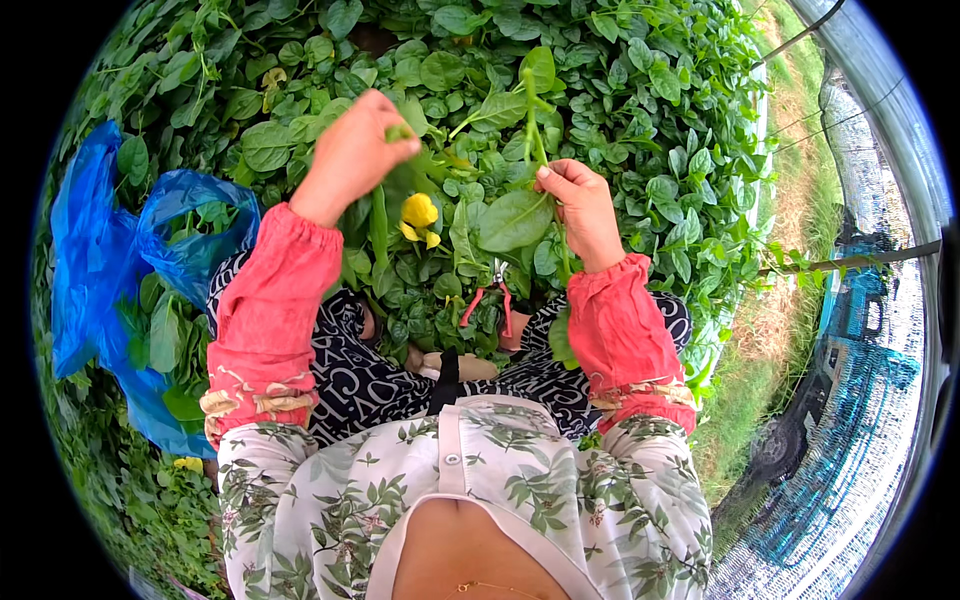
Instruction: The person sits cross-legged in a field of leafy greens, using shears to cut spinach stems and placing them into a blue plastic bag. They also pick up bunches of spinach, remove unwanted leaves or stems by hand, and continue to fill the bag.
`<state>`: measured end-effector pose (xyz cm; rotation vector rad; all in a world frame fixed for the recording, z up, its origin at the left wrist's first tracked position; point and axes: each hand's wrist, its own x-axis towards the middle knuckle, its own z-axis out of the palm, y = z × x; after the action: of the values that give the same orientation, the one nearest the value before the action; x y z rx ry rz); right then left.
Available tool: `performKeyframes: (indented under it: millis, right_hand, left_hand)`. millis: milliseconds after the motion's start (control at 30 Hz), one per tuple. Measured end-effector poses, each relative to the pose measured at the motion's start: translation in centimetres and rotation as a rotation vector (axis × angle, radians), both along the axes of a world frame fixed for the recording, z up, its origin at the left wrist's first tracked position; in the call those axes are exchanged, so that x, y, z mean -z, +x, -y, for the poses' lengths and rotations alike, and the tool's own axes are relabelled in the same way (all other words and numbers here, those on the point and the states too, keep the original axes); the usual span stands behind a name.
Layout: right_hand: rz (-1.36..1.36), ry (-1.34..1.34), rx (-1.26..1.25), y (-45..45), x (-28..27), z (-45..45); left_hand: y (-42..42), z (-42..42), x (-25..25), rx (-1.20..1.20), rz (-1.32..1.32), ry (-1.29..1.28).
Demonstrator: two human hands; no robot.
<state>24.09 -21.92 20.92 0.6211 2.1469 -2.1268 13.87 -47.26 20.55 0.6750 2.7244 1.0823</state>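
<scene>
My right hand (585, 206) pinches a thick green stem (534, 120) that stands upright past the fingers and runs down towards the sleeve. A broad leaf (515, 221) spreads from that stem beside the thumb. My left hand (356, 154) is raised over the plants, thumb and fingers closed on a piece of greenery (399, 133). Blurred leaves hang below this hand; how they join is unclear. Between the hands, lower down, lies a yellow leaf (419, 211). Red-handled pruning shears (497, 296) rest among the leaves near my feet, touched by neither hand.
At the left, a blue plastic bag (97, 262) gapes, with picked leaves (166, 337) in it. Dense leafy plants (660, 135) surround my legs. To the right run a grassy strip (795, 187), a metal rod (862, 260) and mesh netting (862, 420), a vehicle showing behind the netting.
</scene>
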Motion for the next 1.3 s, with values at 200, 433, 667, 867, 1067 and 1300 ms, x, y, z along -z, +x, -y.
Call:
performKeyframes:
  millis: [200,433,667,867,1067,1300]
  right_hand:
    - [0.006,-0.049,-0.028,-0.7,0.2,2.9]
    - [-0.151,-0.148,0.052,-1.1,1.3,6.3]
    - [-0.186,0.227,-0.188,-0.2,0.5,3.2]
    - [-0.305,0.406,-0.306,0.4,0.9,3.7]
    - [-0.434,0.447,-0.457,0.2,0.8,3.3]
    - [-0.152,0.46,-0.359,-0.6,2.1,-3.8]
  left_hand:
    - [1.9,-2.3,0.5,0.367,0.348,0.204]
    - [3.8,-4.4,2.4,0.175,0.412,0.385]
    - [3.4,-3.1,1.8,0.085,0.694,0.714]
    - [3.2,-2.6,0.0,0.157,0.818,0.71]
    - [3.0,-2.3,-1.3,0.343,0.842,0.597]
    - [2.7,-0.6,-2.4,0.696,0.929,0.419]
